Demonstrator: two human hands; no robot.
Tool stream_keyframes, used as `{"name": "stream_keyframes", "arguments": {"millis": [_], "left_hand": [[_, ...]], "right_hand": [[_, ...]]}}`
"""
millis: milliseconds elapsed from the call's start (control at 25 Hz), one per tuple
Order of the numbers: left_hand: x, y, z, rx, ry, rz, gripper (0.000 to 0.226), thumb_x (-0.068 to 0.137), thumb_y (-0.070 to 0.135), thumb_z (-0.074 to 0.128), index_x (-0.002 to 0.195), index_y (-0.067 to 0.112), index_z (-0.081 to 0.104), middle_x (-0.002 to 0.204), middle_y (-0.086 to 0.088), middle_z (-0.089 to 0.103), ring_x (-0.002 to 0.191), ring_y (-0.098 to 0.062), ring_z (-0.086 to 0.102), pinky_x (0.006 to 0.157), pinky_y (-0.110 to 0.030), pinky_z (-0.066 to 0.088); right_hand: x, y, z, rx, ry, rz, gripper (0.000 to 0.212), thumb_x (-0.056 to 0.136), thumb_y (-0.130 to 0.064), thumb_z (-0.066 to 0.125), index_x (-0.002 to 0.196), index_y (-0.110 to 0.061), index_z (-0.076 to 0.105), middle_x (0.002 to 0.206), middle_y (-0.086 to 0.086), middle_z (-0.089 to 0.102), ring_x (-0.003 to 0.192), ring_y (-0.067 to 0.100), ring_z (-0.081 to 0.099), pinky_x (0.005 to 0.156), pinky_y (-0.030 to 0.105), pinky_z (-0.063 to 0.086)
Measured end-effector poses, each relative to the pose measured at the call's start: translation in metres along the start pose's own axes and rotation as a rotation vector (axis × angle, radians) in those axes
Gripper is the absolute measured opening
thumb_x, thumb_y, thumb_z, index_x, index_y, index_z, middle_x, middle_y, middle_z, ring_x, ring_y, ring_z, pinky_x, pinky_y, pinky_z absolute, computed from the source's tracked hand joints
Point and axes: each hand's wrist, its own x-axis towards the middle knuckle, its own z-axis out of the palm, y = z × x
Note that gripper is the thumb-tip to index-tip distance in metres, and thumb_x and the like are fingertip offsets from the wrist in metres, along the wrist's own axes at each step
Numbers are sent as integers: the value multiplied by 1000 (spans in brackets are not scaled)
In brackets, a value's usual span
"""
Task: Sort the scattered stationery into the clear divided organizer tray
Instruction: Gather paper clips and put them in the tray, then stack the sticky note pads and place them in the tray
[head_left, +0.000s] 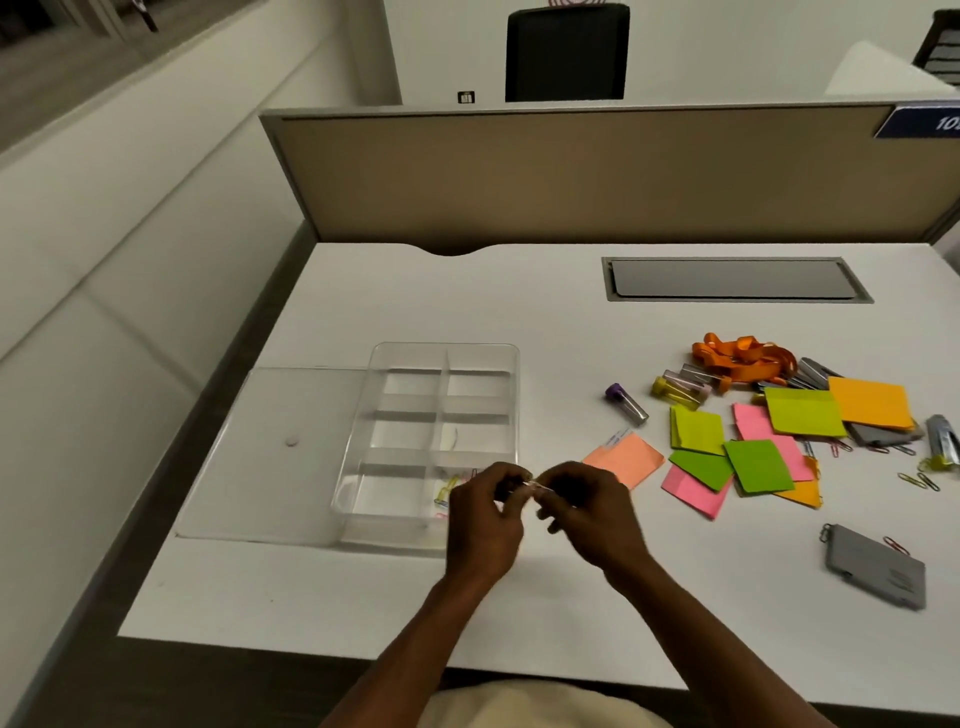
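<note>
Two hands, left hand (485, 525) and right hand (589, 512), pinch one paper clip (535, 486) between them in a closed grip; I read its long axis as left-right, with organizer tray (387, 364) just left.

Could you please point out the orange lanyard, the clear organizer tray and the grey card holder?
orange lanyard (740, 356): head view, middle of its bundled strap.
clear organizer tray (511, 358): head view, far right rim.
grey card holder (878, 569): head view, flat face.

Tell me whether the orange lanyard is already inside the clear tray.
No. The orange lanyard lies on the desk far to the right of the clear tray, beside the sticky notes.
</note>
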Motion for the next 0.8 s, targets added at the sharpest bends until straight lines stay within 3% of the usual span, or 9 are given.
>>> {"name": "stream_keyframes", "arguments": {"millis": [160,240,400,520,640,720,800], "left_hand": [[11,-38,-28,141,36,-58,26,90,9,66,114,17,71,108,1,73,99,-14,68,88,-29,56],[14,-46,-34,193,38,-33,29,89,10,66,116,16,70,114,0,71,102,-17,67,91,-34,56],[11,-52,-31,137,85,56,17,88,13,68,101,21,74,99,11,71,92,-3,64,81,-27,57],[6,-35,-10,78,6,162,11,87,16,69,92,23,74,91,19,69,89,3,63,75,-15,53],[3,-8,26,33,-162,263,9,89,24,66,93,22,74,91,15,71,88,0,64,72,-16,53],[9,4,55,42,-270,274,15,90,31,64,98,22,73,96,11,72,89,-3,64,75,-25,56],[25,6,85,109,-345,226,25,90,35,64,111,22,69,110,6,69,100,-8,62,88,-30,53]], "right_hand": [[28,2,47,-306,-81,-82,25,88,-9,66,112,-13,73,105,-2,75,87,11,72,82,22,56],[31,7,52,-356,-43,-117,26,89,-10,64,113,-13,73,110,-2,74,94,10,70,85,22,56],[17,25,35,-316,46,-90,10,86,-20,71,95,-22,76,93,-13,74,79,-1,68,71,14,53],[8,57,7,-298,205,3,12,83,-28,75,94,-28,74,93,-18,72,82,-2,67,72,20,54],[6,96,-31,-537,330,80,35,84,-32,72,118,-25,68,123,-3,67,112,16,62,91,34,52],[5,114,-51,-741,249,105,51,88,-33,67,137,-22,56,143,8,52,131,29,47,100,41,47],[3,127,-58,-895,156,55,57,89,-34,63,143,-25,49,150,13,45,134,37,42,101,47,46]]}}
